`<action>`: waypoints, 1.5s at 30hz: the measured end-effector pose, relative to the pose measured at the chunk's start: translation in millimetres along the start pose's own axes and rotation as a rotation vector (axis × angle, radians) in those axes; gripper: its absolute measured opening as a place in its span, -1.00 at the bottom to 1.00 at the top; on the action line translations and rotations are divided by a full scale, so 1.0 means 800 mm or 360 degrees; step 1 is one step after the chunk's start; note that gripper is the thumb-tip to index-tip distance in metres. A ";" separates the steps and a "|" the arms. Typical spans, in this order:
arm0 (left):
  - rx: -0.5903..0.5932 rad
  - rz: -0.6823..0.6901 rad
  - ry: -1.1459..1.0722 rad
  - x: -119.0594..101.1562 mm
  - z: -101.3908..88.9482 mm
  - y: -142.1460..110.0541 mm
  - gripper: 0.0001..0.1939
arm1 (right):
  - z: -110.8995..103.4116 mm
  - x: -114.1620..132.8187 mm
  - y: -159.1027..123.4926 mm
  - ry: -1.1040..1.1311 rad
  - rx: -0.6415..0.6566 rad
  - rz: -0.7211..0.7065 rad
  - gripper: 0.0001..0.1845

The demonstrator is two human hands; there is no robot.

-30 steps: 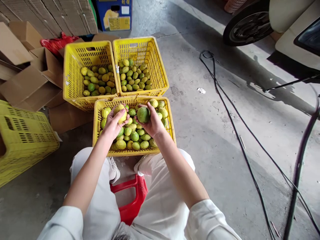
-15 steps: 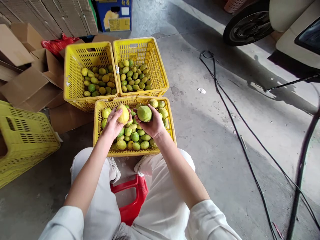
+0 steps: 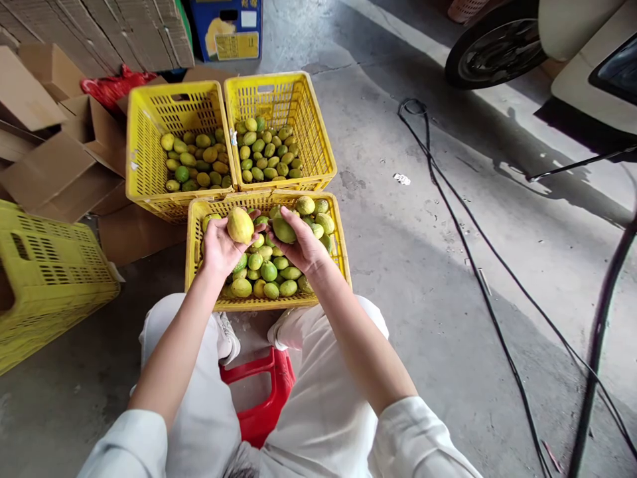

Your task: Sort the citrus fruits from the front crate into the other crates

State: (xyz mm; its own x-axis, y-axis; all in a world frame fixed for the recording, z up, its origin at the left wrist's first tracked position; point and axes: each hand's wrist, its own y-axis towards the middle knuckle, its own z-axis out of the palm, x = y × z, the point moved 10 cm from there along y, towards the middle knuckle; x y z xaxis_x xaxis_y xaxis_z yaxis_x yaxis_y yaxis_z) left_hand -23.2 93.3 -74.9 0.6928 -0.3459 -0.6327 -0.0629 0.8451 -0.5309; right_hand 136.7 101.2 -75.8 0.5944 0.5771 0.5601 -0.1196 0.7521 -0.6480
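My left hand [image 3: 219,247] is closed on a yellow lemon [image 3: 240,225], held over the near yellow crate [image 3: 194,234]. My right hand [image 3: 302,245] grips a green lemon [image 3: 283,230] beside it, fingers wrapped over the top. The near crate is filled with green and yellow lemons [image 3: 269,272]. Behind it stand two more yellow crates, the left crate [image 3: 144,139] holding larger yellowish fruit and the right crate [image 3: 308,126] holding smaller green fruit. I sit on a red stool [image 3: 259,398] with my knees against the near crate.
An overturned yellow crate [image 3: 50,279] lies at the left. Flattened and open cardboard boxes [image 3: 54,159] pile up at the back left. Black cables [image 3: 462,252] run across the concrete floor on the right. A vehicle wheel [image 3: 492,50] stands at the top right.
My left hand turned the yellow lemon and raised it slightly. My right hand rolled over the green lemon, which now sits lower, under the fingers.
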 end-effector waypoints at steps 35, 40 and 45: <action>0.0059 -0.0036 0.0100 0.013 -0.001 0.011 -0.84 | -0.002 -0.022 0.000 -0.0043 -0.0072 0.0242 -0.59; 0.0036 -0.0022 0.0087 0.009 0.000 0.008 -0.81 | -0.002 -0.009 0.002 0.0057 -0.0079 0.0118 -0.66; 0.0155 0.0052 0.0154 0.006 0.009 0.004 -0.78 | -0.005 -0.004 0.001 0.0075 -0.0121 0.0054 -0.71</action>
State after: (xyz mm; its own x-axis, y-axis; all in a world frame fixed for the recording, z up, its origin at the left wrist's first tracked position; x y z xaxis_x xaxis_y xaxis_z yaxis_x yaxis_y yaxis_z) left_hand -14.9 97.6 -75.9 0.6185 -0.3512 -0.7030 -0.0109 0.8906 -0.4546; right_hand 138.0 98.9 -80.3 0.6277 0.5849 0.5137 -0.0807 0.7053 -0.7043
